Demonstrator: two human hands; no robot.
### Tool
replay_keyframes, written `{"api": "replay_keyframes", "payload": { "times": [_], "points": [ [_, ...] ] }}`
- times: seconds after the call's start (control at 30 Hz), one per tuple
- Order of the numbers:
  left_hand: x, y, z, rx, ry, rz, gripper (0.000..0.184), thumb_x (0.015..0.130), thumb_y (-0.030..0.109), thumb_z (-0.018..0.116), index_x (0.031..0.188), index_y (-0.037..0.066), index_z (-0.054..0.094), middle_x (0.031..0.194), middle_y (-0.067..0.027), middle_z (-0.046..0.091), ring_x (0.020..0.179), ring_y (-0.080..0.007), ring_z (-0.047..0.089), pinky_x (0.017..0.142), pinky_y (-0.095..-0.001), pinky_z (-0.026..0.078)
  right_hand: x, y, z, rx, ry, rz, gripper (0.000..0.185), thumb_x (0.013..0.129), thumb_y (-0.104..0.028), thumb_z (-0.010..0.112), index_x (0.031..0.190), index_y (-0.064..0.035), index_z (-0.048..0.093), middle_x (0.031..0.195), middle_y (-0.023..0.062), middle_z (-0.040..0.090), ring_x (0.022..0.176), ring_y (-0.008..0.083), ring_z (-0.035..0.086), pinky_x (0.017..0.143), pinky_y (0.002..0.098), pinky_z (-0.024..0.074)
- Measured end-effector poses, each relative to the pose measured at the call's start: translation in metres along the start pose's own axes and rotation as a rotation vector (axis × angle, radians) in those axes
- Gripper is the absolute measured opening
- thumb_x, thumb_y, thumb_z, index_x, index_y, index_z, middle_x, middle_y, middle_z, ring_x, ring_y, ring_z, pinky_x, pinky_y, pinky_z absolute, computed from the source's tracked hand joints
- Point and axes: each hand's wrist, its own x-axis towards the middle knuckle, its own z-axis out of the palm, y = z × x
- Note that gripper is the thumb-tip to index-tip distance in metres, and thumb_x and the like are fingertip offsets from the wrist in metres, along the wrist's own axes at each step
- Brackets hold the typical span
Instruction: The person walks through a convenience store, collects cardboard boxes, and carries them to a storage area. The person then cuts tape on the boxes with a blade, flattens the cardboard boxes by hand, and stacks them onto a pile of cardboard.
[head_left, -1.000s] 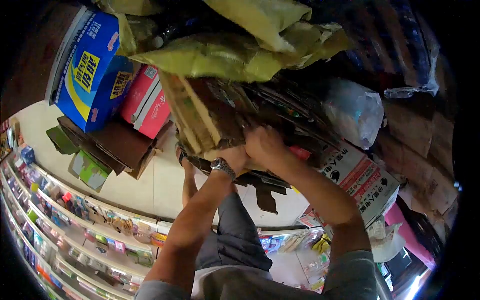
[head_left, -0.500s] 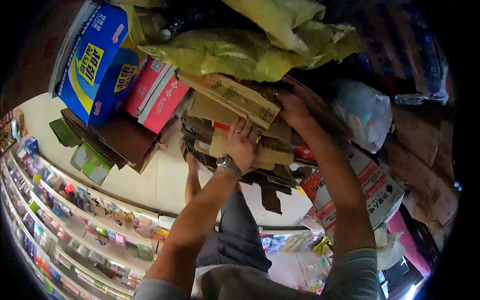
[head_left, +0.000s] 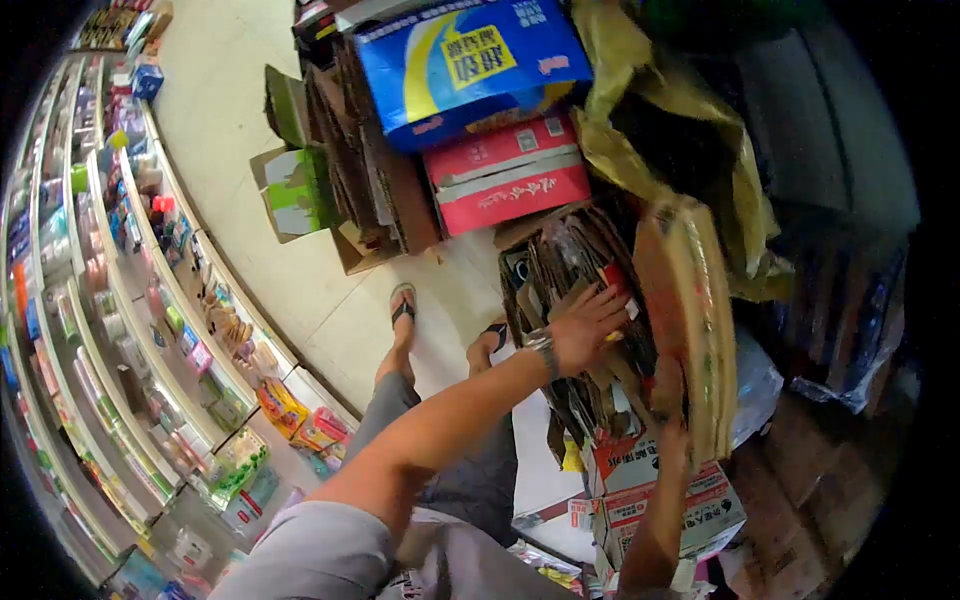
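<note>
My left hand (head_left: 590,328), with a wristwatch, rests with fingers spread on the upper edges of a packed stack of flattened cardboard (head_left: 560,262). My right hand (head_left: 670,398) is at the near end of a thick tan piece of flattened cardboard (head_left: 703,300), which stands on edge along the stack's right side. The right fingers are dim and partly blurred, but they appear closed on that piece's left side. A small red patch (head_left: 613,277) shows among the cardboard edges beside my left fingertips.
A blue carton (head_left: 480,65) sits above a pink-red carton (head_left: 510,175) beyond the stack. A yellow woven sack (head_left: 625,150) lies behind at right. A white-and-red box (head_left: 670,500) is close on the right. Stocked shelves (head_left: 130,300) line the left side.
The view has turned, so the cartons now appear farther right. The tan cardboard has gone from lying across the pile to standing at its right side. My left hand stays on the stack.
</note>
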Motion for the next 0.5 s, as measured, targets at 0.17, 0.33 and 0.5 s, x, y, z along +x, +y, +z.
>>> {"api": "replay_keyframes", "payload": {
  "times": [0.17,0.33,0.5],
  "points": [
    [-0.163,-0.024,-0.110,-0.448,0.054,-0.589,0.047,0.088,0.012,0.058,0.134,0.007,0.050,0.132,-0.0204,0.053,0.126,-0.0340,0.048,0.104,-0.0400,0.041,-0.055,-0.083,0.008,-0.287,-0.295,0.153,0.047,0.094,-0.020,0.054,0.137,-0.0010,0.046,0.121,0.0267,0.060,0.100,0.0415,0.064,0.080,0.0477,0.0557],
    [-0.334,-0.100,-0.209,-0.497,0.104,-1.187,0.036,0.095,0.019,0.051,0.129,0.008,0.056,0.127,-0.0282,0.053,0.124,-0.0387,0.049,0.101,-0.0422,0.042,0.050,-0.316,0.009,0.424,-0.261,0.121,0.043,0.094,-0.023,0.055,0.129,0.0006,0.053,0.127,0.0250,0.057,0.116,0.0372,0.056,0.097,0.0408,0.0450],
    [-0.394,-0.197,-0.276,-0.281,0.256,-0.905,0.036,0.097,0.025,0.050,0.130,0.012,0.058,0.150,-0.0375,0.009,0.134,-0.0493,0.033,0.110,-0.0431,0.033,0.046,-0.462,0.106,0.662,-0.314,0.274,0.039,0.093,-0.022,0.058,0.123,0.0026,0.057,0.120,0.0264,0.060,0.114,0.0386,0.057,0.096,0.0433,0.0457]
  ]
}}
